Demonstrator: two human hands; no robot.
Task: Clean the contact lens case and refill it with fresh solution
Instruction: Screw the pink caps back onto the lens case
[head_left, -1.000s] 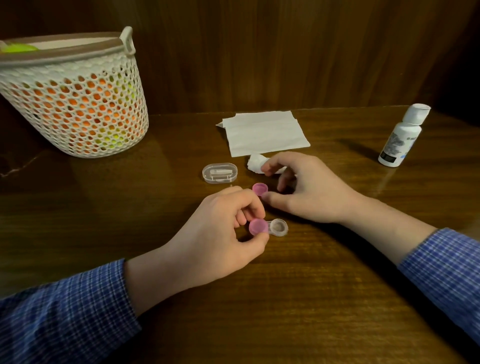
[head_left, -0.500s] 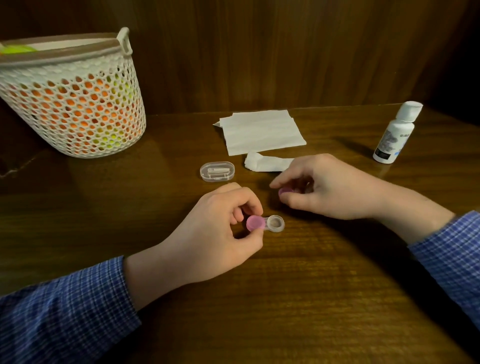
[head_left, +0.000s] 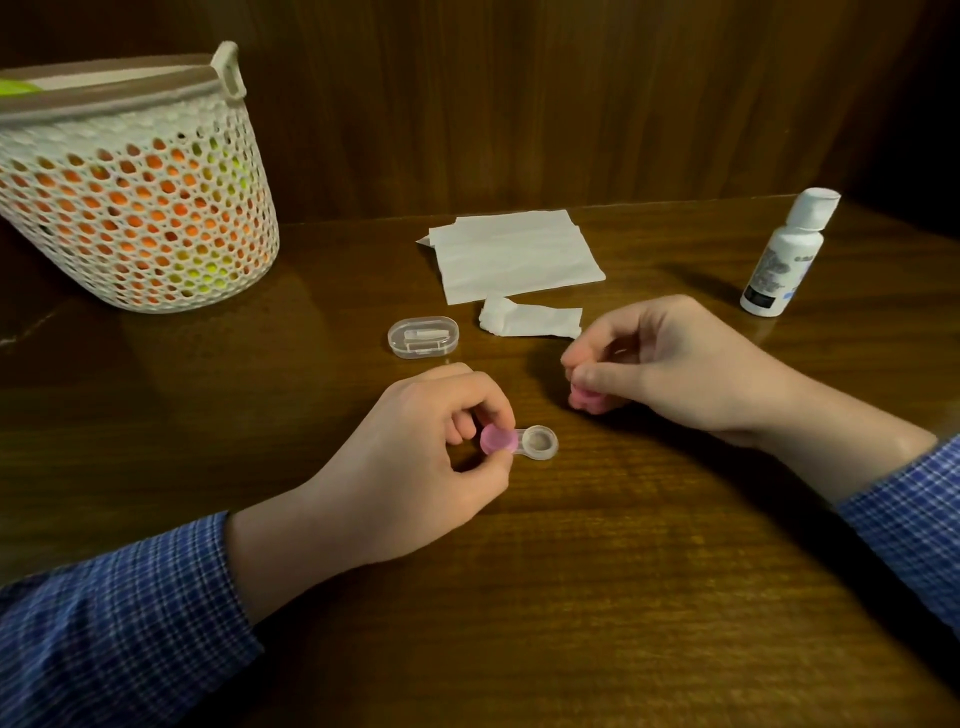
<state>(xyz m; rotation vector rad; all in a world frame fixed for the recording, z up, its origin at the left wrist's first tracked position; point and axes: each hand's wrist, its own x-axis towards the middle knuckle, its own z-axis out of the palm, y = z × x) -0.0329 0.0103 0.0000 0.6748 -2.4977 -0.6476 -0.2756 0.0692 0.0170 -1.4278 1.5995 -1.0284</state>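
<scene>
The contact lens case (head_left: 524, 443) lies on the wooden table at the centre. Its left well carries a pink cap (head_left: 497, 439); its right well is uncovered and clear. My left hand (head_left: 415, 457) pinches the capped left end between thumb and fingers. My right hand (head_left: 670, 364) is to the right and slightly farther back, its fingers curled round the loose pink cap (head_left: 586, 401), which peeks out under the fingertips. A white solution bottle (head_left: 787, 254) with its cap on stands upright at the far right.
A flat white tissue (head_left: 514, 254) lies at the back centre, with a crumpled tissue piece (head_left: 527, 321) just in front. A small clear plastic box (head_left: 423, 338) sits left of that. A white mesh basket (head_left: 135, 208) stands at the back left against the wooden wall.
My right hand picked up the loose pink cap from beside the case and drew it to the right, leaving the crumpled tissue on the table. The left hand kept its pinch on the case.
</scene>
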